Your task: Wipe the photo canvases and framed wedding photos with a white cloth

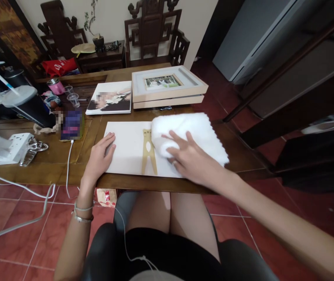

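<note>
In the head view, a white rectangular panel (126,148) lies flat near the table's front edge. A gold A-shaped piece (148,156) with an oval hole lies against its face. My left hand (100,156) rests on the panel's left edge, fingers stretched out and thumb apart. My right hand (190,160) grips a white fluffy cloth (193,127), pressing it against the panel's right part. The cloth is bunched under my fingers and spreads out to the right, hiding that end of the panel. Its left edge reaches the gold piece.
Behind lie a photo panel (111,97) and stacked light-wood picture frames (169,88). At left stand a dark cup with a straw (28,103), a pink mug (55,86), a power strip (16,147) and a phone (71,125) on a white cable. Loose cables cross the left table edge.
</note>
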A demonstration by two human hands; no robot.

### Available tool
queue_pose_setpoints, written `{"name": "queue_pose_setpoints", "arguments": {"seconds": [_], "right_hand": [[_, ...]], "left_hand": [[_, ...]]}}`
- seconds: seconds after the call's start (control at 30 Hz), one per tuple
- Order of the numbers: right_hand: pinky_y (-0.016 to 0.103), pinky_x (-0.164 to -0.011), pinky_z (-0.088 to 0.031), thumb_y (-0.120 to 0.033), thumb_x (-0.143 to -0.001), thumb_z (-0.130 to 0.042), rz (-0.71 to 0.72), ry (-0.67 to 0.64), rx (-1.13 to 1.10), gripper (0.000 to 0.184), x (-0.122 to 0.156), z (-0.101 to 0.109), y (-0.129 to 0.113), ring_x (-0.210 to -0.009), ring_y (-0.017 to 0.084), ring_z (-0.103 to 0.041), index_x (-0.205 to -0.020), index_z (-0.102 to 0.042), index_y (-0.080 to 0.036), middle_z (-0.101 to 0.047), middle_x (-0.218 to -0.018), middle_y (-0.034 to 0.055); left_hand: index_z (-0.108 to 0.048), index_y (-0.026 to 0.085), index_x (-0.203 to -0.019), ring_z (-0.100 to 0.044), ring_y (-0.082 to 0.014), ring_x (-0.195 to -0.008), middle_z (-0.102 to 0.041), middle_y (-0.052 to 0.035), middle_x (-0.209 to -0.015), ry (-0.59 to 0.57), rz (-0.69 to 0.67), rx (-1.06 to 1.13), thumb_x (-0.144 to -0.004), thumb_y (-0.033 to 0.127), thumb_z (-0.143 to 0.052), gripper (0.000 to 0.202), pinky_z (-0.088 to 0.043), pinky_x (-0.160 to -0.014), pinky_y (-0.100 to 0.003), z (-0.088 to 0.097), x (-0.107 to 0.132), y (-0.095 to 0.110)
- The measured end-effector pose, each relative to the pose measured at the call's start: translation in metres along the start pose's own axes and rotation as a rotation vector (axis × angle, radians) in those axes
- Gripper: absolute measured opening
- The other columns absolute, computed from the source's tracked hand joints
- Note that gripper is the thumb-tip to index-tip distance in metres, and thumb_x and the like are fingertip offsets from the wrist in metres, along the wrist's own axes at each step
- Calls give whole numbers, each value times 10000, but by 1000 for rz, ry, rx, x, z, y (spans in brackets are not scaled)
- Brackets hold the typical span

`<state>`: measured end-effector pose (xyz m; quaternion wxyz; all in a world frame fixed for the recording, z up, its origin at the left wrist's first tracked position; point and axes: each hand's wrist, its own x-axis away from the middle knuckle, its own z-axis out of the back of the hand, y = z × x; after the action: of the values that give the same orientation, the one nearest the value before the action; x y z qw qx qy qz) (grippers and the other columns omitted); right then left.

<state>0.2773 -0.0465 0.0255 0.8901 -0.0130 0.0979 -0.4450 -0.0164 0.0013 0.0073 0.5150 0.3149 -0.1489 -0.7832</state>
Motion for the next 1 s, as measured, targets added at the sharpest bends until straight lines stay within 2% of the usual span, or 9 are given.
{"name": "queue_pose_setpoints", "arguments": {"seconds": [0.1,0.17,0.3,0.4,0.53,0.63,0.73,0.87,1.0], "right_hand": [[697,-1072,-343,-50,-700,-536,-31,47,9,229,40,5,-43,-1409,416,-353,-815,-687,-180,-531,-1424,203],[706,-1061,-355,-44,-669,-542,9,75,-15,215,58,7,-61,-1396,434,-370,-759,-687,-173,-521,-1431,223],[695,-1057,-372,-33,-653,-528,67,123,-50,246,68,2,-62,-1403,420,-367,-762,-692,-181,-504,-1454,208],[700,-1039,-383,-28,-680,-507,35,91,-38,286,53,1,-46,-1399,411,-377,-830,-696,-183,-519,-1441,202],[679,-1015,-396,-23,-764,-439,-77,30,-56,304,11,12,-25,-1395,390,-383,-907,-667,-165,-540,-1407,211],[666,-990,-396,-47,-830,-374,-209,-23,-104,301,-29,22,-16,-1348,393,-430,-959,-629,-138,-644,-1189,227],[642,-992,-389,-44,-844,-341,-297,-71,-146,330,-64,23,-16,-1274,385,-500,-1016,-614,-116,-676,-991,192],[678,-1045,-320,-39,-815,-407,-256,-57,-150,370,-80,12,-30,-1378,406,-385,-1108,-621,-115,-619,-1258,209],[699,-1107,-227,-78,-782,-542,-132,-59,-117,357,-48,-4,-61,-1428,419,-300,-1107,-667,-156,-466,-1485,186]], "left_hand": [[-647,124,-1255,-522,-248,-1338,-601,-131,-1384,-4,-1,0,-944,260,-494,373,-371,-1169,-469,0,0,1],[-648,144,-1257,-522,-245,-1338,-601,-118,-1387,-9,-3,-8,-946,262,-491,368,-370,-1169,-478,0,0,1],[-650,146,-1256,-526,-239,-1335,-596,-118,-1392,-5,-14,-23,-946,263,-486,370,-375,-1166,-468,0,1,0],[-646,111,-1259,-519,-245,-1340,-590,-138,-1395,-8,-21,-22,-945,271,-482,390,-372,-1168,-455,-1,1,-1],[-645,102,-1261,-512,-251,-1346,-588,-144,-1396,-11,-25,-18,-941,273,-482,397,-370,-1167,-453,-1,1,-2],[-647,131,-1261,-516,-248,-1343,-592,-125,-1395,-10,-28,-13,-941,274,-484,387,-369,-1166,-468,-1,1,-2],[-653,141,-1253,-522,-252,-1337,-599,-120,-1389,-1,-28,-7,-942,278,-486,379,-369,-1163,-481,-1,1,-2],[-653,125,-1250,-526,-252,-1333,-604,-134,-1379,8,-28,-7,-941,274,-490,380,-373,-1161,-472,-1,0,-3],[-659,98,-1241,-538,-261,-1322,-609,-155,-1366,18,-30,-10,-931,261,-505,382,-383,-1157,-458,-1,0,-2]]}}
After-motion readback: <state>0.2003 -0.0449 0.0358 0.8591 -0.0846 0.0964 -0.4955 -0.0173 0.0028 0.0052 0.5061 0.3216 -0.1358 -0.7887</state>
